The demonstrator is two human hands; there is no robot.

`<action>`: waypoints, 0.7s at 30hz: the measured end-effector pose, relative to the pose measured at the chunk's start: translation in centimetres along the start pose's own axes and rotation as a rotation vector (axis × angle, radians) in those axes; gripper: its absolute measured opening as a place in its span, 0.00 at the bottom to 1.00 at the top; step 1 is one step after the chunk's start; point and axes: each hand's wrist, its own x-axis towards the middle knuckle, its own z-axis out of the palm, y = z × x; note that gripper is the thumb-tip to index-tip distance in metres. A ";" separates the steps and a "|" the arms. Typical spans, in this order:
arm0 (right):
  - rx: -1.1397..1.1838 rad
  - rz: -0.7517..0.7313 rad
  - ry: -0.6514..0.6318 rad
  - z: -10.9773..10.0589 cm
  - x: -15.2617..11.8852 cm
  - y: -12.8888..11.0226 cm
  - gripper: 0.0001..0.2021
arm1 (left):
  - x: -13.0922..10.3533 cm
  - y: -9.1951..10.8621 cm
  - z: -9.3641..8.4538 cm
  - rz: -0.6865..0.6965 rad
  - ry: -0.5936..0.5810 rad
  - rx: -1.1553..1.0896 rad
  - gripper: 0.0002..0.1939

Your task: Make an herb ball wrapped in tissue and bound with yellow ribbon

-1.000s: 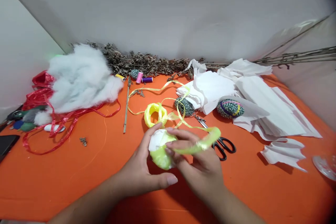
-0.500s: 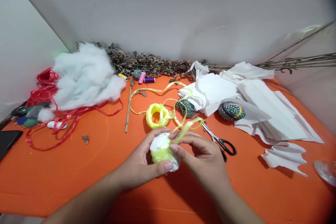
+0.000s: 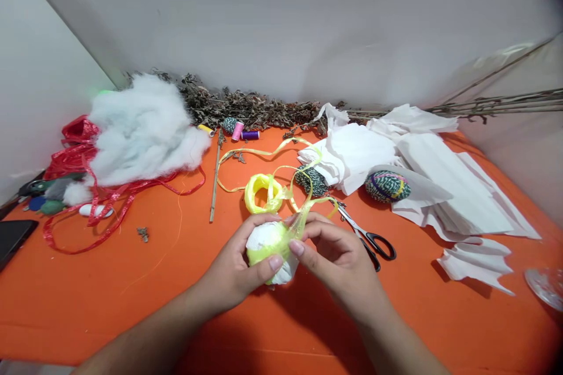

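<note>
A white paper ball (image 3: 263,238) with a yellow band around it rests in my left hand (image 3: 240,272), thumb across its front and fingers behind. Between the thumb and fingers of my right hand (image 3: 341,261) I pinch a yellow plastic ribbon (image 3: 299,224) that runs onto the ball's right side. The loose ribbon loops back over the table to a yellow ribbon roll (image 3: 250,196) just beyond my hands. My right fingertips are close against the ball; its underside is hidden.
Black-handled scissors (image 3: 358,228) lie right of my hands. Behind them are yarn balls (image 3: 387,186) and white paper sheets (image 3: 453,181). White stuffing (image 3: 141,129) and red ribbon (image 3: 125,202) are at left. Dried plants (image 3: 255,106) line the wall; a stick (image 3: 215,179) lies in front.
The ball has shifted slightly left and tilted in my left hand. My right hand has drawn the yellow ribbon more upright, spreading it wider against the ball.
</note>
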 end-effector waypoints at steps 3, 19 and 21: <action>0.031 0.050 -0.027 -0.2 0.2 -0.4 0.06 | 0.0 -0.1 0.0 -0.007 0.001 0.022 0.29; 0.239 0.218 0.016 -0.9 0.3 0.0 0.09 | 0.5 -0.2 0.2 -0.064 -0.009 0.027 0.31; 0.323 0.253 0.019 -0.9 0.4 0.0 0.09 | 0.6 -0.3 0.2 -0.065 -0.012 0.035 0.31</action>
